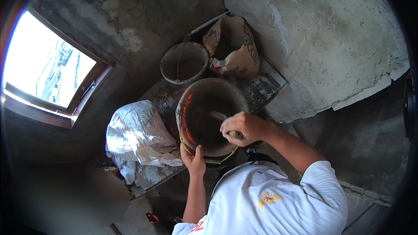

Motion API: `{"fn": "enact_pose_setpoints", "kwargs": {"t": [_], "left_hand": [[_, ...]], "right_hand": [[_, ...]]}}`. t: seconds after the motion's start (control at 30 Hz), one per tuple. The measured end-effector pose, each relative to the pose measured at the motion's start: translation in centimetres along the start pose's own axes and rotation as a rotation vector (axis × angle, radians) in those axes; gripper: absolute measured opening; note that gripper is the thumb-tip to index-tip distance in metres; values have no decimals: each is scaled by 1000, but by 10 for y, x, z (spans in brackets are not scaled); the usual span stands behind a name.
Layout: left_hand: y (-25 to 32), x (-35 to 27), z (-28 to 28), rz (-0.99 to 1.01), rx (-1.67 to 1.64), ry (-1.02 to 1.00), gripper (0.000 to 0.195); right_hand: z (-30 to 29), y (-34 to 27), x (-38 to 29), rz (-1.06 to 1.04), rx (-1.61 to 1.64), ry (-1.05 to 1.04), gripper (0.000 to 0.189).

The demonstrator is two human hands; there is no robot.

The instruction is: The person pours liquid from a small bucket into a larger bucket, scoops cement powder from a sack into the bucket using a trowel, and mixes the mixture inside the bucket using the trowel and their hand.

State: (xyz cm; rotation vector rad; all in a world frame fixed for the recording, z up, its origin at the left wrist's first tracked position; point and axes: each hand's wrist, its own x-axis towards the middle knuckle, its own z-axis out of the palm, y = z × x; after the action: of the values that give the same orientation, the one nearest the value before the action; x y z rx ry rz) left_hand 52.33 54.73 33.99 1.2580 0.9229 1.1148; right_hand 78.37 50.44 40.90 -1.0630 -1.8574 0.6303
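Note:
In front of me a large dark bucket stands on a stained board, with orange marks along its left inner wall. My left hand grips its near rim, thumb over the edge, beside a yellow handle. Over the right part of the opening, my right hand is closed around the wooden handle of a tool that looks like a trowel. Its metal blade is blurred and points into the bucket. The contents lie in shadow, so I cannot tell what they are.
Behind stands a second bucket with a thin wire handle. A torn paper sack bearing print is beside it. At left lies a white plastic sack. Rough walls meet behind the board; a window is at left.

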Motion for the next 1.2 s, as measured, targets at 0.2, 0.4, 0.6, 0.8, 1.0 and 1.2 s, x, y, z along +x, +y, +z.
{"fn": "enact_pose_setpoints", "kwargs": {"t": [0.2, 0.4, 0.6, 0.8, 1.0, 1.2], "left_hand": [[-2, 0, 0, 14, -15, -31, 53], [-6, -4, -2, -6, -32, 28, 53], [-6, -3, -4, -1, -1, 5, 53], [-9, 0, -8, -10, -22, 68, 44], [-11, 3, -16, -20, 2, 8, 54], [-14, 3, -13, -18, 29, 7, 53]], "right_hand": [[-6, 31, 23, -63, -196, 9, 11], [8, 6, 21, 128, -90, -91, 8], [30, -7, 30, 384, 174, 148, 9], [47, 17, 30, 489, 424, 588, 8], [34, 19, 9, 203, -127, 477, 5], [45, -9, 14, 232, 26, 298, 7]]}}
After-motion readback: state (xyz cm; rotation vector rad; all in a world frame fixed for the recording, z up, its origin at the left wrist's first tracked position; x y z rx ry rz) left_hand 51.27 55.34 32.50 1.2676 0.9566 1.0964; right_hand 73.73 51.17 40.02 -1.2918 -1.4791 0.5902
